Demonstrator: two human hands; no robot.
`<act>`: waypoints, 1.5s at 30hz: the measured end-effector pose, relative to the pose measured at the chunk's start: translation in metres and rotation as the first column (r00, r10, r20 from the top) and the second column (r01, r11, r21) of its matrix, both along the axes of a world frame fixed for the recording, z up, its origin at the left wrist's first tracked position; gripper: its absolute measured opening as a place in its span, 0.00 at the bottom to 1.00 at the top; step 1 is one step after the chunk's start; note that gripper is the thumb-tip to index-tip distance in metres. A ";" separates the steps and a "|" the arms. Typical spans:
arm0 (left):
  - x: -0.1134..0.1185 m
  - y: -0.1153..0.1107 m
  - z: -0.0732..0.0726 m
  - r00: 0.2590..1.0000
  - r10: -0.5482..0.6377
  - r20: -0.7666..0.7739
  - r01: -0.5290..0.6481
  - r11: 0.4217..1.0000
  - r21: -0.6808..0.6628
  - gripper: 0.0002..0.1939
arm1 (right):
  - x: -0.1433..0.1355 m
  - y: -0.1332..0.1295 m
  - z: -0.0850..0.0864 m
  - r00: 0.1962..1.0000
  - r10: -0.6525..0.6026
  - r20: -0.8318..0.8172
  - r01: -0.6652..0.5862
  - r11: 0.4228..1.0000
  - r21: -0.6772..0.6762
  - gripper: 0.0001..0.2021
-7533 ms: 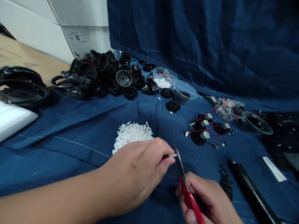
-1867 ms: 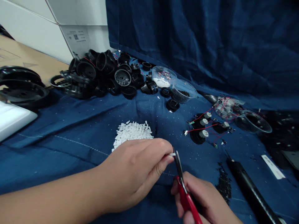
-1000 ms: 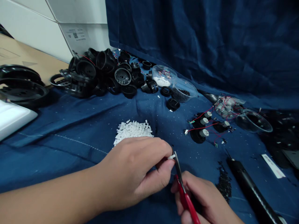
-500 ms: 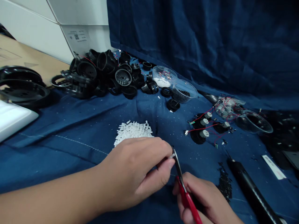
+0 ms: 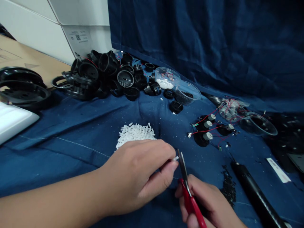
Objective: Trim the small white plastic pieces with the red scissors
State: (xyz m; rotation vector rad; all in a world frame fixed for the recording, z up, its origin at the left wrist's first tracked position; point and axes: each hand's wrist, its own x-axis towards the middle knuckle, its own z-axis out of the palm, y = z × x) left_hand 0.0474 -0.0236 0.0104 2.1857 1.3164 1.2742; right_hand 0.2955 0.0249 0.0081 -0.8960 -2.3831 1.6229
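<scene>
left hand (image 5: pixel 140 174): thumb and forefinger pinched on a small white piece (image 5: pixel 176 158), only its pale end showing. right hand (image 5: pixel 211 199) curled round red-handled scissors (image 5: pixel 194 207), blades narrowly parted, just beside that end. heaped white bits (image 5: pixel 136 134) on blue cloth (image 5: pixel 78 126), beyond the left hand.

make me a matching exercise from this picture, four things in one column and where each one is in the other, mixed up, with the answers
Column 1
1. scissors
2. white pile
3. white piece
4. black tool

Column 2
A. Between the fingers of the left hand
B. To the right of the right hand
C. In the right hand
D. On the blue cloth, partly hidden by the left hand

Pairs: 1-C, 2-D, 3-A, 4-B
</scene>
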 end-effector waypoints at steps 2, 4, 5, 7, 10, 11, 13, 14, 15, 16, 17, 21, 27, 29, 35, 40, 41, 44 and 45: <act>0.000 -0.001 0.000 1.000 0.005 0.002 -0.005 1.000 0.002 0.05 | -0.001 0.000 0.003 0.999 0.001 0.037 0.000 1.000 -0.015 0.31; 0.001 -0.001 0.001 1.000 0.009 0.007 -0.009 1.000 0.000 0.05 | -0.001 0.001 0.004 0.999 0.017 0.048 -0.015 0.999 -0.047 0.29; 0.001 -0.001 0.001 1.000 0.011 0.007 -0.011 1.000 -0.006 0.05 | 0.000 0.001 0.004 0.999 0.023 0.040 -0.020 0.998 -0.062 0.28; 0.001 -0.001 0.001 1.000 0.011 0.003 -0.011 1.000 -0.014 0.06 | 0.001 0.000 0.000 1.000 0.018 0.007 -0.018 0.997 -0.078 0.27; 0.001 -0.001 0.001 1.000 0.011 -0.003 -0.011 1.000 -0.020 0.06 | 0.001 -0.002 -0.002 1.000 -0.006 -0.005 0.005 0.999 -0.047 0.29; 0.000 -0.001 0.001 1.000 0.008 -0.003 -0.008 1.000 -0.017 0.05 | 0.000 -0.002 -0.001 1.000 0.006 0.013 -0.005 1.000 -0.027 0.30; 0.000 -0.001 0.000 1.000 0.005 -0.001 -0.005 1.000 -0.008 0.05 | -0.001 -0.002 0.002 0.999 0.015 0.046 -0.015 1.000 0.009 0.30; 0.000 -0.001 0.000 1.000 0.001 0.002 -0.001 1.000 -0.003 0.05 | -0.002 -0.002 0.004 0.998 0.020 0.055 -0.020 1.000 0.009 0.29; 0.000 -0.001 0.000 1.000 0.001 0.004 -0.001 1.000 -0.003 0.04 | -0.002 -0.001 0.005 0.998 0.022 0.056 -0.022 1.000 -0.003 0.28; 0.000 -0.001 0.000 1.000 0.003 0.006 -0.003 1.000 -0.005 0.04 | -0.001 -0.001 0.005 0.999 0.018 0.051 -0.017 1.000 -0.022 0.27; 0.000 -0.001 0.000 1.000 0.004 0.008 -0.004 1.000 -0.005 0.04 | 0.000 -0.001 0.003 0.999 0.020 0.048 -0.018 0.999 -0.046 0.27; 0.000 -0.001 0.000 1.000 0.003 0.002 -0.003 1.000 -0.010 0.04 | 0.003 -0.003 -0.004 0.999 -0.012 0.042 0.014 0.998 -0.055 0.28; 0.000 0.000 0.001 1.000 0.002 -0.005 -0.002 1.000 -0.009 0.05 | -0.002 -0.001 0.004 0.997 0.037 0.062 -0.038 0.999 0.023 0.27; 0.000 0.000 0.001 1.000 0.004 -0.002 -0.004 1.000 -0.005 0.05 | -0.002 0.001 0.006 0.996 0.042 0.079 -0.045 0.999 0.031 0.26; 0.000 0.000 -0.001 1.000 0.009 0.000 -0.009 1.000 -0.003 0.04 | 0.003 -0.001 0.000 0.998 0.020 0.066 -0.017 0.998 -0.052 0.29; 0.000 0.000 -0.002 1.000 0.008 -0.010 -0.008 1.000 -0.017 0.05 | -0.002 -0.002 0.006 0.997 0.011 0.079 -0.008 0.999 -0.044 0.33; 0.000 -0.001 -0.001 1.000 0.006 -0.011 -0.006 1.000 -0.017 0.05 | -0.002 -0.001 0.007 0.995 0.013 0.095 -0.008 0.999 -0.050 0.32; 0.000 -0.002 -0.002 1.000 0.007 -0.016 -0.007 1.000 -0.018 0.05 | 0.000 0.002 0.007 0.993 0.027 0.119 -0.020 0.998 -0.067 0.23; 0.000 -0.002 -0.002 1.000 0.014 -0.020 -0.014 1.000 -0.014 0.05 | 0.001 0.002 0.005 0.993 0.038 0.113 -0.030 0.997 -0.072 0.20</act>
